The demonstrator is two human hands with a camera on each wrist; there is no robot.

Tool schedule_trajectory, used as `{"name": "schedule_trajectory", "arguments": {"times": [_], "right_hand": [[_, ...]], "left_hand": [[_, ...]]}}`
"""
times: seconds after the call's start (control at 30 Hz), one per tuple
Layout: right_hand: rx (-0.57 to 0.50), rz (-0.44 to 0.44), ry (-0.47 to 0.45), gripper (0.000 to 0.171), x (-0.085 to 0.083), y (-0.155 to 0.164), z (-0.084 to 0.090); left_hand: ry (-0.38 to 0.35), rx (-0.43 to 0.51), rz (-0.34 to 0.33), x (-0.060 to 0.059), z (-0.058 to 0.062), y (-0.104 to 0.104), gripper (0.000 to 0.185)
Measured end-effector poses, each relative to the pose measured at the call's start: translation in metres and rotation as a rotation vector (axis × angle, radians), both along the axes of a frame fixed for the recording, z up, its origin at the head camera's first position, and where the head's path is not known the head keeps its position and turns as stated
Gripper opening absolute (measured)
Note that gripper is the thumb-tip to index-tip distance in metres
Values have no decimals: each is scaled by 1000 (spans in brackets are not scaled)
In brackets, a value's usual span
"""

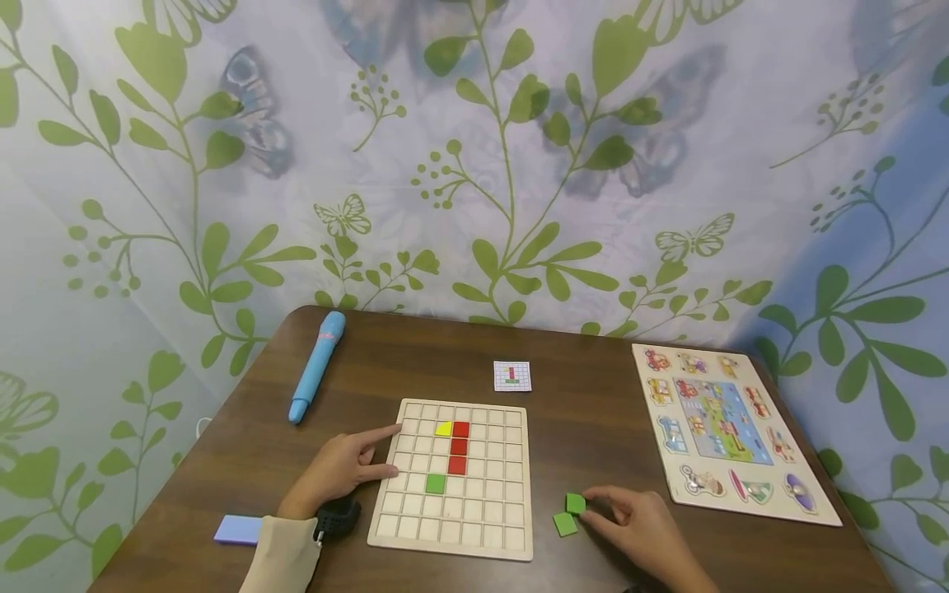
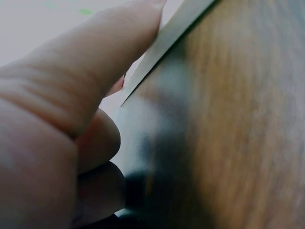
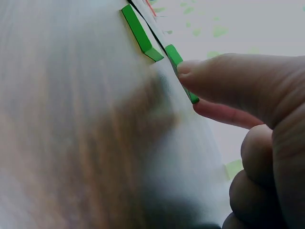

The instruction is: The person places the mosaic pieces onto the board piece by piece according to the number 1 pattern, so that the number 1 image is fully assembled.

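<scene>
A wooden grid board holds three red tiles in a column, a yellow tile left of the top one, and a green square lower left. My left hand rests against the board's left edge, index finger and thumb stretched out, other fingers curled under. To the right of the board, my right hand pinches a green tile between thumb and index finger. In the right wrist view, the thumb presses that tile's face. Beside it lies another green tile.
A small pattern card lies behind the board. At the back left is a blue microphone-shaped toy; a lavender block lies at the left front. A wooden picture puzzle covers the right side of the table. A patterned curtain hangs behind.
</scene>
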State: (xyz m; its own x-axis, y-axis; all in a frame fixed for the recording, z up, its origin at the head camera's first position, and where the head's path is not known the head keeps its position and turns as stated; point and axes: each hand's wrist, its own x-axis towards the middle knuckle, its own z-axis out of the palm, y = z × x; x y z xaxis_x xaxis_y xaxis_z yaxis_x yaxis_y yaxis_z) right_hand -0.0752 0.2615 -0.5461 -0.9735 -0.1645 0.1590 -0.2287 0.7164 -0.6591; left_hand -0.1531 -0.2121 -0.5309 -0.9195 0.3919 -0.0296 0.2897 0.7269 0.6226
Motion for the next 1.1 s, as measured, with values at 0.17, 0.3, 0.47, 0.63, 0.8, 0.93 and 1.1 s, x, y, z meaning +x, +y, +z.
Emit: {"name": "schedule_trajectory", "arguments": {"times": [0.17,0.3,0.47,0.63,0.8,0.93,1.1], "right_hand": [[1,-31,1,19,0,-4,0],[5,-37,4,19,0,-8,1],[10,-52,36,19,2,-14,3],[8,-49,93,20,4,-18,5],[27,-7,201,23,3,-23,6],[55,17,254,25,2,-29,9],[88,50,302,26,0,-39,18]], "left_hand": [[6,-2,5,1,1,0,66],[3,-3,6,1,2,1,66],[-8,-8,10,1,1,1,67],[-5,-3,10,1,0,2,67],[-4,-3,11,1,1,2,67],[1,-6,13,1,2,2,67],[-9,0,12,2,1,1,67]]}}
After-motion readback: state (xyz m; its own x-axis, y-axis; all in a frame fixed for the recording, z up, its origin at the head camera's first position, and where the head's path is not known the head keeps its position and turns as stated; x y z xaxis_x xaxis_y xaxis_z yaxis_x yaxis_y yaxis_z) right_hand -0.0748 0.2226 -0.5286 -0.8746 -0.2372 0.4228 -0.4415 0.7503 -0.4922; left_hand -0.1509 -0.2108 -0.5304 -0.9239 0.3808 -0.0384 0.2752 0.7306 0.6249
